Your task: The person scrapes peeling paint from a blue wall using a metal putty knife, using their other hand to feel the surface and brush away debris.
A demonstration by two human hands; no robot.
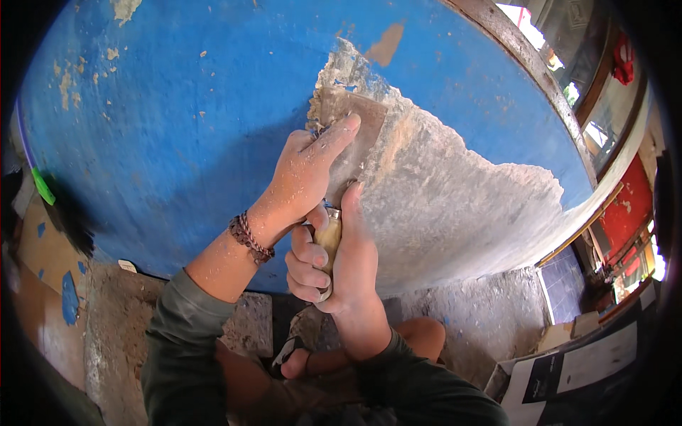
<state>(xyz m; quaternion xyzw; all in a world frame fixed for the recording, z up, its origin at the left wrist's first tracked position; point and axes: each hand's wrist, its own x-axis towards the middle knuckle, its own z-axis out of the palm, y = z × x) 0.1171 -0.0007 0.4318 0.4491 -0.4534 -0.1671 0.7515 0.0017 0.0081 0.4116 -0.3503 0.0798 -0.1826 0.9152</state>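
Both my hands are on a wide-bladed scraper (369,126) held against a blue painted wall (206,135). My right hand (353,257) wraps round its pale yellow handle, the thumb stretched up toward the blade. Higher up, my left hand (302,167) grips the blade, its thumb flat on the face and its other fingers mostly hidden behind. The blade's far edge lies at the ragged upper left border of a bare grey plaster patch (447,192). Whitish dust coats both hands. A braided bracelet (249,238) circles my left wrist.
A broom with a green head (42,186) and dark bristles leans at the left. Paint flakes and debris lie on the rough floor (465,319). Framed glass panes (561,42) are at the upper right. A white-and-black box (590,362) sits at the lower right.
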